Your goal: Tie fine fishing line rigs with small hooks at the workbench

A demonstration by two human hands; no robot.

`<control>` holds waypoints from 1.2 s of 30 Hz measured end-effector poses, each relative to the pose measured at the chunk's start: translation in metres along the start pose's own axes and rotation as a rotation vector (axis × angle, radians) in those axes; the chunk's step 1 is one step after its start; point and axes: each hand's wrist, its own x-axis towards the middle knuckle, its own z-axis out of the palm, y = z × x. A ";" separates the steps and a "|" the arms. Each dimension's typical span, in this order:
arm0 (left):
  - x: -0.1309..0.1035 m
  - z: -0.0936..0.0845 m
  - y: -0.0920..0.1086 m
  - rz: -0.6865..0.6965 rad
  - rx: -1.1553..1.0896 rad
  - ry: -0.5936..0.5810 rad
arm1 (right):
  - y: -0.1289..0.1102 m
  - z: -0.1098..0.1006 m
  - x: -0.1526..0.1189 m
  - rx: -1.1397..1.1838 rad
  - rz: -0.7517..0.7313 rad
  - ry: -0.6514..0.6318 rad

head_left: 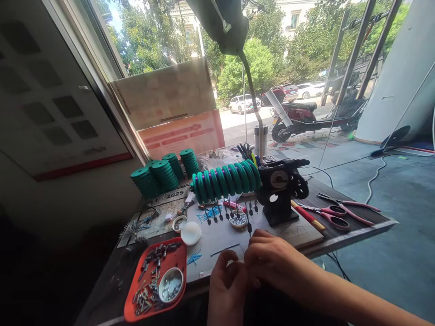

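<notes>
My right hand is closed in a pinch at the table's front edge. Against it sits my left hand, its fingers curled in and closed. What lies between the fingertips is too small or hidden to make out. Just above my right fingers hangs a small dark piece on a thin dark line. That line comes down from a row of green ribbed spools, mounted sideways on a black clamp-like machine. Several more small dark pieces hang below the spools. A thin dark rod lies on the pale board by my left hand.
At left front, an orange tray carries metal parts and a white bowl. A white dish of beads and a white round lid are on the board. Scissors and pliers lie right; stacked green spools stand behind.
</notes>
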 end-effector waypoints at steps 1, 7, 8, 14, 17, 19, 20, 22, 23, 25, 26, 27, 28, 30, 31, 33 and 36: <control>0.000 -0.002 0.001 -0.012 0.037 -0.021 | 0.001 0.000 0.000 -0.017 -0.015 -0.002; 0.001 -0.015 0.004 0.063 0.412 -0.170 | 0.007 0.002 0.001 -0.191 -0.093 0.007; 0.001 -0.015 0.005 0.085 0.453 -0.181 | 0.007 0.002 0.001 -0.215 -0.097 0.003; 0.003 -0.006 0.010 0.017 0.515 -0.124 | 0.002 -0.001 0.001 -0.256 -0.090 -0.074; 0.003 -0.006 0.008 -0.007 0.515 -0.074 | 0.003 -0.001 0.001 -0.272 -0.078 -0.101; 0.003 -0.007 0.004 -0.022 0.452 -0.048 | 0.005 0.000 0.001 -0.252 -0.072 -0.106; 0.003 -0.008 0.002 -0.039 0.395 -0.033 | 0.006 0.001 0.000 -0.232 -0.064 -0.092; 0.001 -0.007 -0.001 -0.089 0.229 -0.001 | 0.008 0.005 -0.003 -0.163 -0.025 -0.016; 0.000 -0.007 -0.003 -0.119 0.134 0.015 | 0.009 0.007 -0.005 -0.109 0.010 0.036; -0.004 -0.004 -0.005 -0.177 -0.029 0.039 | 0.009 0.011 -0.011 0.025 0.111 0.122; -0.006 -0.003 -0.005 -0.202 -0.088 0.042 | 0.008 0.013 -0.013 0.097 0.173 0.138; -0.007 -0.003 -0.006 -0.224 -0.139 0.041 | 0.007 0.016 -0.016 0.171 0.232 0.137; -0.009 -0.003 -0.006 -0.245 -0.187 0.045 | 0.006 0.018 -0.018 0.248 0.286 0.122; -0.012 -0.003 -0.008 -0.270 -0.271 0.074 | 0.004 0.022 -0.020 0.400 0.362 0.082; -0.013 -0.004 -0.009 -0.276 -0.302 0.096 | 0.003 0.025 -0.020 0.473 0.384 0.070; -0.014 -0.005 -0.012 -0.270 -0.337 0.127 | 0.002 0.028 -0.020 0.608 0.418 0.071; -0.016 -0.005 -0.014 -0.261 -0.378 0.128 | 0.001 0.033 -0.017 0.806 0.488 0.079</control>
